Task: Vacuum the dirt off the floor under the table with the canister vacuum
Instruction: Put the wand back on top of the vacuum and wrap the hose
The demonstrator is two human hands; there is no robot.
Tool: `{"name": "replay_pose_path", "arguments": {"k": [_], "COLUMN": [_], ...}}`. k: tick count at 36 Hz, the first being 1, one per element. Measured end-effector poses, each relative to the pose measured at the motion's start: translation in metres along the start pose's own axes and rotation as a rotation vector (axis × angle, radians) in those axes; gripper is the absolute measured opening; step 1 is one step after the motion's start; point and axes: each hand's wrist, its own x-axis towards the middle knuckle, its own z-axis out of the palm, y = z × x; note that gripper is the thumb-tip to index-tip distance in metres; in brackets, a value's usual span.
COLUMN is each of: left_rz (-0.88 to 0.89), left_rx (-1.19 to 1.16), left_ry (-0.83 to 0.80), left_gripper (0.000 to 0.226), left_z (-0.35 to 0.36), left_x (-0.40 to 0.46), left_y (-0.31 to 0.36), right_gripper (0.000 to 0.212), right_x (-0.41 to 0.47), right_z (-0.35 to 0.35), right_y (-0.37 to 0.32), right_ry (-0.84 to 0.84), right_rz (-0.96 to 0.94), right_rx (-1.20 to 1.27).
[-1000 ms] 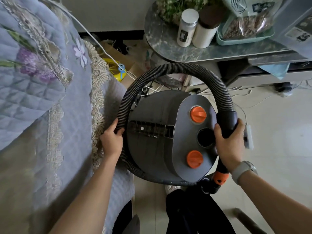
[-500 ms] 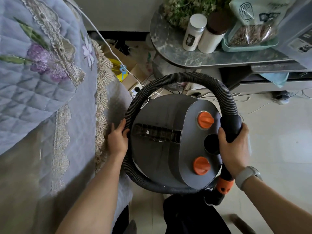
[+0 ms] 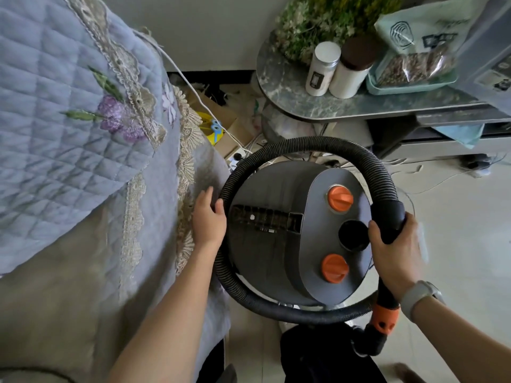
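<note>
Grey and black, the vacuum (image 3: 293, 233) hangs between the two hands, held up above the pale floor (image 3: 456, 244) just beside the quilted cover (image 3: 69, 134) and in front of the table (image 3: 304, 109). Right hand (image 3: 398, 250) is clenched around the hose (image 3: 367, 167) at its rigid black cuff, fingers wrapped right round. Left hand (image 3: 207, 219) is at the opposite side, thumb hooked over the ribbed hose where it hugs the body; I can't tell whether the fingers behind are curled under it.

This looks like the carry into position, so the job is barely begun. To do it well: keep the canister level, set it down clear of the white cables (image 3: 431, 186) trailing on the floor, and don't let the weight hang on the hose alone, since a ribbed hose will likely stretch or pop from its socket.

Looking it over: a rounded dark body, a lighter grey oval panel with two orange knobs (image 3: 340, 197) and an open round port (image 3: 354, 234) between them, a slotted vent, the hose looped in a full ring around it, an orange collar (image 3: 384, 319) near its lower end.

Up on the table, two jars (image 3: 323, 70) and a plant (image 3: 318, 20).
</note>
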Motion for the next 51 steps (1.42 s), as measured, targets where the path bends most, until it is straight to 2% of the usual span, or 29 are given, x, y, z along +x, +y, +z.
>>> {"name": "replay_pose_path", "arguments": {"k": [4, 11, 14, 18, 21, 27, 31, 38, 48, 51], "left_rz": [0.194, 0.600, 0.673, 0.708, 0.764, 0.736, 0.667, 0.676, 0.660, 0.653], "left_rx": [-0.062, 0.045, 0.150, 0.324, 0.423, 0.673, 0.760, 0.782, 0.816, 0.821], "left_ry": [0.104, -0.025, -0.061, -0.105, -0.120, -0.033, 0.056, 0.171, 0.241, 0.260], "left_gripper": [0.041, 0.044, 0.041, 0.040, 0.039, 0.053, 0.059, 0.059, 0.057, 0.057], "left_z": [0.002, 0.057, 0.081, 0.107, 0.123, 0.144, 0.161, 0.172, 0.177, 0.178], "left_x": [-0.036, -0.116, -0.150, -0.185, -0.202, -0.210, -0.214, -0.214, -0.214, -0.214], "left_y": [0.043, 0.093, 0.094, 0.089, 0.079, 0.070, 0.073, 0.070, 0.072, 0.073], "right_gripper": [0.056, 0.057, 0.066, 0.056, 0.056, 0.088, 0.069, 0.069, 0.051, 0.055], "right_x": [-0.001, 0.014, 0.019, 0.025, 0.029, 0.055, 0.051, 0.068, 0.107, 0.116], "right_z": [-0.011, -0.028, -0.027, -0.018, -0.008, 0.046, 0.051, 0.067, 0.058, 0.059], "right_y": [0.011, 0.056, 0.082, 0.109, 0.120, 0.165, 0.168, 0.196, 0.179, 0.177], "right_ry": [-0.011, -0.092, -0.177, -0.258, -0.350, -0.403, -0.447, -0.475, -0.387, -0.443], "right_rz": [0.005, 0.052, 0.110, 0.149, 0.195, 0.219, 0.201, 0.189, 0.180, 0.210], "right_rx": [0.040, 0.111, 0.150, 0.252, 0.312, 0.400, 0.402, 0.368, 0.486, 0.471]}}
